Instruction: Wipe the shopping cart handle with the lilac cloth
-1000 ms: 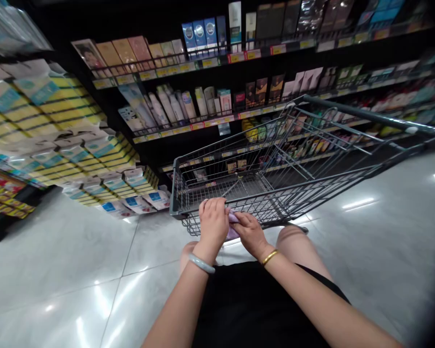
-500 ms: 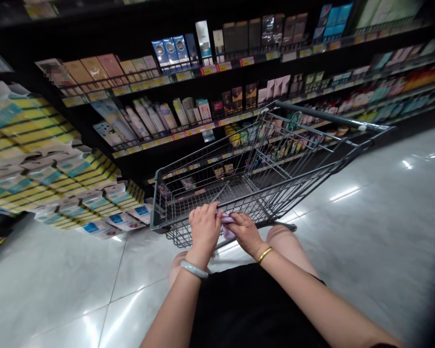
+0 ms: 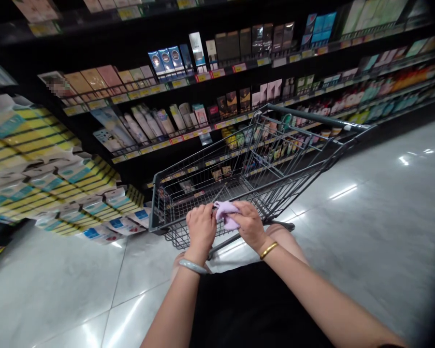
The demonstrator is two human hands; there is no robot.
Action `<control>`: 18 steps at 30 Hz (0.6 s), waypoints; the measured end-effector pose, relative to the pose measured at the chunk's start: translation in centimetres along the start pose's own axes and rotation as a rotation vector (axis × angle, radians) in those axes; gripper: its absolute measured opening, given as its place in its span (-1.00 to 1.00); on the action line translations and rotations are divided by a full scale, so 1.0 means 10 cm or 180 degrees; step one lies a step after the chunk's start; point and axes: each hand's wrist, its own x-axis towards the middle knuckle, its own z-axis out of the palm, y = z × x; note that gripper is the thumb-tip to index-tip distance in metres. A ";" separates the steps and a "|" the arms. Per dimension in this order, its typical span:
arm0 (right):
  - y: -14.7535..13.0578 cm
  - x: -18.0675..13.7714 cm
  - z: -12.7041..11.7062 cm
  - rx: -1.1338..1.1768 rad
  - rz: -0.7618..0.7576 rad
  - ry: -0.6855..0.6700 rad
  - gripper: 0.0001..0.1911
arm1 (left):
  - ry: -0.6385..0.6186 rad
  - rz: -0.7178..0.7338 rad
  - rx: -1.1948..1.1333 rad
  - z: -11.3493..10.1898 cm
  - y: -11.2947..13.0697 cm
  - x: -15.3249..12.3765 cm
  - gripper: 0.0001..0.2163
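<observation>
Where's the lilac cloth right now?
In the head view, the lilac cloth is in the right hand, right of the left hand, by the shopping cart's near rim.

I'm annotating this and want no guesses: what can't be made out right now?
All in the head view:
Fingertips of the left hand: hidden by its own knuckles.
Purple cloth: partly covered by the right hand.
Price labels: too small and blurred to read.
Yellow packs: the leftmost are cut off by the left edge.

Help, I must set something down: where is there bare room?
Bare floor shows between the yellow packs and left forearm, and between cart and right forearm. Crowded: the shelves, and the cart's near side around left hand, lilac cloth, right hand.
</observation>
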 end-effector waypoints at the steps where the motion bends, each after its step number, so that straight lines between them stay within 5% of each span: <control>1: 0.01 0.02 -0.04 -0.0024 0.0012 0.0071 -0.76 | -0.0005 0.0002 0.0026 0.00 0.00 0.00 -0.73; 11: -0.08 0.22 -0.22 -0.0343 -0.0171 0.0220 -0.76 | -0.0049 0.0010 0.0238 -0.03 0.01 0.00 -0.76; 18: 0.17 0.37 -0.33 -0.0460 -0.0375 -0.0365 -0.62 | -0.0202 -0.0047 0.0020 -0.05 -0.05 0.01 -0.72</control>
